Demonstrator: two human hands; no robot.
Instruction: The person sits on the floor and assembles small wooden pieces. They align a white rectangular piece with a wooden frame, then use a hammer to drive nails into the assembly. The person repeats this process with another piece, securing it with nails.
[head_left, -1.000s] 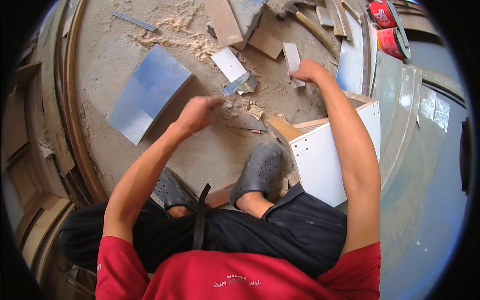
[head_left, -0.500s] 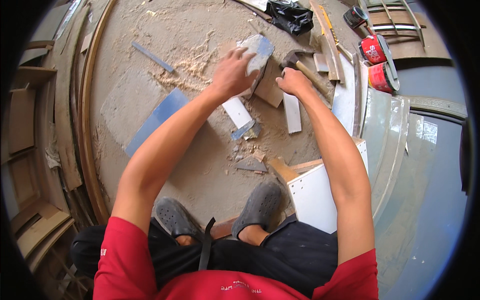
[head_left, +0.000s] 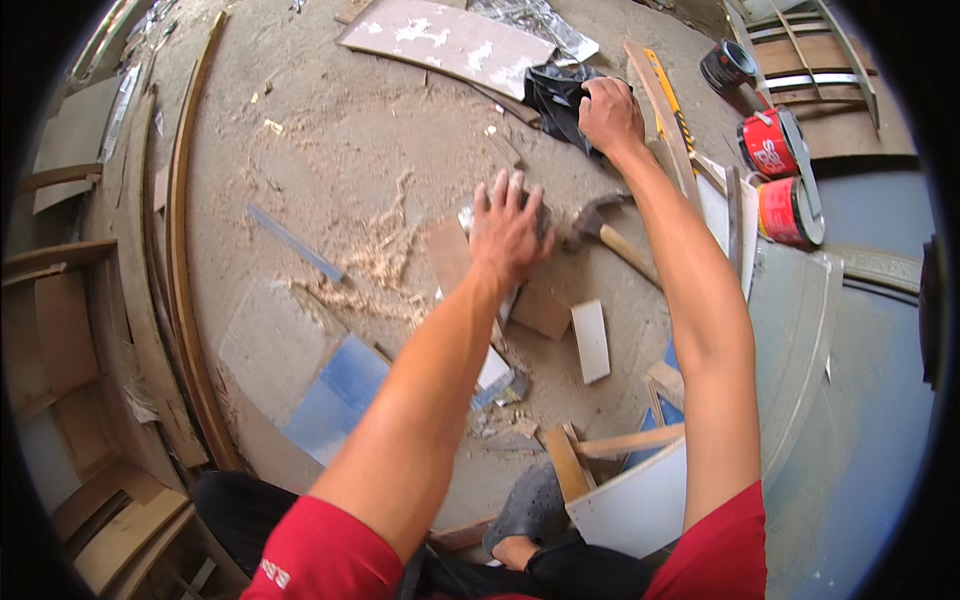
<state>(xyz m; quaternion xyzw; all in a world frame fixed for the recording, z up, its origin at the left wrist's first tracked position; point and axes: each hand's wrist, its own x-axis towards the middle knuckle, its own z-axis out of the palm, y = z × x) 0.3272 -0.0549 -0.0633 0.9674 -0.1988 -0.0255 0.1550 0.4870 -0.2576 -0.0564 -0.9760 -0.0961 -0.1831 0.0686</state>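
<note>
My left hand (head_left: 507,232) lies palm down with fingers spread over a grey block, which it mostly hides. A dark, rounded part of something shows beside the fingers, too covered to name. Farther off and to the right, my right hand (head_left: 612,115) has its fingers curled on a crumpled black plastic bag (head_left: 556,98). Between the two hands a hammer (head_left: 622,248) with a wooden handle rests on the floor. Nearer to me are a brown wooden block (head_left: 541,312) and a white rectangular piece (head_left: 590,341).
Wood shavings (head_left: 385,255) and a thin metal strip (head_left: 294,242) lie to the left, with a blue-and-grey sheet (head_left: 335,395) closer in. Red paint cans (head_left: 767,145) stand at the right. A yellow handsaw (head_left: 668,95) lies by a plank. Long wooden strips (head_left: 182,230) line the left side.
My right hand has moved from beside the hammer forward to the black bag and taken hold of it. The left hand has shifted right over the block. The view has tilted farther ahead.
</note>
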